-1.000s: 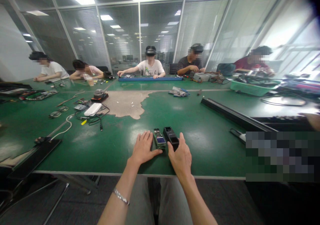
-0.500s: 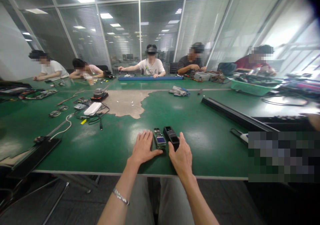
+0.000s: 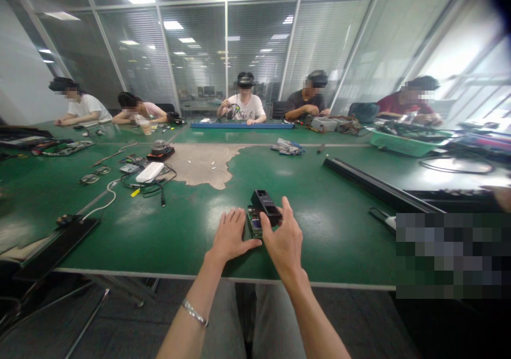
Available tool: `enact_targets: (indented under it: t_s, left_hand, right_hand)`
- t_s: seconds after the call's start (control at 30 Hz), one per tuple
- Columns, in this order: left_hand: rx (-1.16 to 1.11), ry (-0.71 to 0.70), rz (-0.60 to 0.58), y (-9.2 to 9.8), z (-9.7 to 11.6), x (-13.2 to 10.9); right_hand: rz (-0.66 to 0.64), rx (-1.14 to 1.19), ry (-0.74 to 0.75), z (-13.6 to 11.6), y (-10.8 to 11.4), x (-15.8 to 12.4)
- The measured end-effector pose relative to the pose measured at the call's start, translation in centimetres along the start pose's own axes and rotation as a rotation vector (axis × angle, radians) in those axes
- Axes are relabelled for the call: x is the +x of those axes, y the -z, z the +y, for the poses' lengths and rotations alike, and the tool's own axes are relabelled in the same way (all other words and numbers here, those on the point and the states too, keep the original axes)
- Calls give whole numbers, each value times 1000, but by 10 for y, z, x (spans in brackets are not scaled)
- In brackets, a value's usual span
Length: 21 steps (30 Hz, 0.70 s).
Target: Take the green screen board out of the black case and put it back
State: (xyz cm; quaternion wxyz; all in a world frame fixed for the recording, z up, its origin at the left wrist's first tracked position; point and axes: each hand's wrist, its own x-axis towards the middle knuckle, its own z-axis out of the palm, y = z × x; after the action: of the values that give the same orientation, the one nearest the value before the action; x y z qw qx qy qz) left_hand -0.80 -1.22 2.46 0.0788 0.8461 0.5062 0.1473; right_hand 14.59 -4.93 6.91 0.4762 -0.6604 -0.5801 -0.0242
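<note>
My right hand [image 3: 284, 237] grips a black plastic casing [image 3: 265, 205] between thumb and fingers, tilted and lifted partly over a green circuit board [image 3: 254, 223] with a small screen. The casing hides the board's right side. My left hand [image 3: 231, 235] lies flat on the green table [image 3: 191, 242], fingers spread, just left of the board, its thumb by the board's near end.
A white device [image 3: 149, 172] with black cables lies at the left. Gloves [image 3: 287, 147] rest further back. A long black bar [image 3: 379, 184] and a green basket [image 3: 407, 143] are at the right. Several people sit around the table.
My right hand has raised the black casing off the table and moved it left over the board. My left hand stays nearly where it was. The person opposite has drawn one hand inward.
</note>
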Motion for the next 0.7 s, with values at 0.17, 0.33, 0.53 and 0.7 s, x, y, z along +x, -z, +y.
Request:
enact_targets:
  t_s: [0.17,0.33,0.53,0.7]
  left_hand:
    - [-6,-1,11,0,0,-1]
    - [-24,0,28,-1,-1,-2]
    - [-53,10,17,-2,-2,-2]
    - [-58,8,14,-2,-2,-1]
  right_hand:
    - [-43,-31,20,-8,-11,-5]
    - [-48,-40,41,-7,-15,-13]
    - [-60,-60,29,-3,-20,-22]
    - [-76,-51,19,2,-24,-31]
